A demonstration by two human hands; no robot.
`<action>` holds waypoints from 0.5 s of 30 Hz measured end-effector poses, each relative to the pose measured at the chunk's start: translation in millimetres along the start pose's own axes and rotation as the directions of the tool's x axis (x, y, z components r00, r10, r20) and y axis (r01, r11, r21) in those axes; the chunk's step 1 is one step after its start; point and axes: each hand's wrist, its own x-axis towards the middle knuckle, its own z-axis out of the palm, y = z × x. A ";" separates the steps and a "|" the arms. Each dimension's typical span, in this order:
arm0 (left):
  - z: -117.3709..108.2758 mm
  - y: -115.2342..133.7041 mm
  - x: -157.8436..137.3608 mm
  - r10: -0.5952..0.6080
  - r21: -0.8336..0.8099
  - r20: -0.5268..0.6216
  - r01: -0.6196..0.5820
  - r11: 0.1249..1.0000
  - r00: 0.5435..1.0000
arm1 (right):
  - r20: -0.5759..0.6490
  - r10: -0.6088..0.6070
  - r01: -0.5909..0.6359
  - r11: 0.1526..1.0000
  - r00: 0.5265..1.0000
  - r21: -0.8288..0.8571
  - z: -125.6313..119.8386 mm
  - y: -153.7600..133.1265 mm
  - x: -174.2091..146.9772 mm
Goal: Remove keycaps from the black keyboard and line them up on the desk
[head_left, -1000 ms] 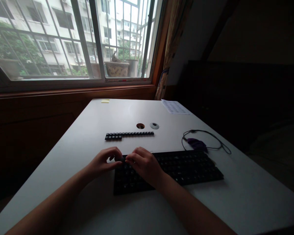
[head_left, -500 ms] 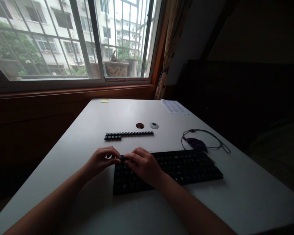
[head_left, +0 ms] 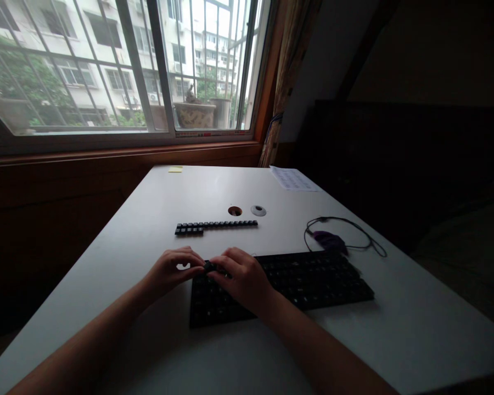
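Observation:
A black keyboard (head_left: pixel 313 282) lies on the white desk. Above its far left corner, the fingertips of my left hand (head_left: pixel 173 270) and my right hand (head_left: pixel 243 275) meet around a small black keycap (head_left: pixel 209 266). Both hands are closed in a pinch on it. My right hand also covers part of the keyboard's left half. Beyond the keyboard, loose black keycaps (head_left: pixel 230 224) stand in one long row, with a shorter row (head_left: pixel 189 231) in front of its left end.
A purple mouse (head_left: pixel 330 241) with a looped cable (head_left: pixel 364 233) sits behind the keyboard's right end. Farther back are a desk hole (head_left: pixel 235 211), its round cover (head_left: pixel 258 210), a printed sheet (head_left: pixel 294 179) and a yellow sticky note (head_left: pixel 175 169). A barred window is ahead.
The left fingertips have shifted slightly right, and the keycap between the two hands shows a little more. Everything else stays where it was.

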 end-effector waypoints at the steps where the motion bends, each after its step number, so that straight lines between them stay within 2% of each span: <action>1: 0.3 -1.2 -0.3 0.004 0.001 0.007 -0.004 1.000 1.000 | -0.001 0.001 -0.001 1.000 1.000 -0.003 0.5 0.2 -0.2; 9: 0.4 -2.3 -0.7 -0.012 -0.012 0.029 0.012 1.000 0.999 | 0.005 0.039 -0.039 0.999 0.999 -0.038 1.9 0.6 -0.2; 15: -6.1 -4.9 -2.0 -0.057 0.013 0.020 0.057 0.998 0.998 | 0.031 0.155 -0.149 0.978 0.987 -0.144 -8.8 7.8 5.5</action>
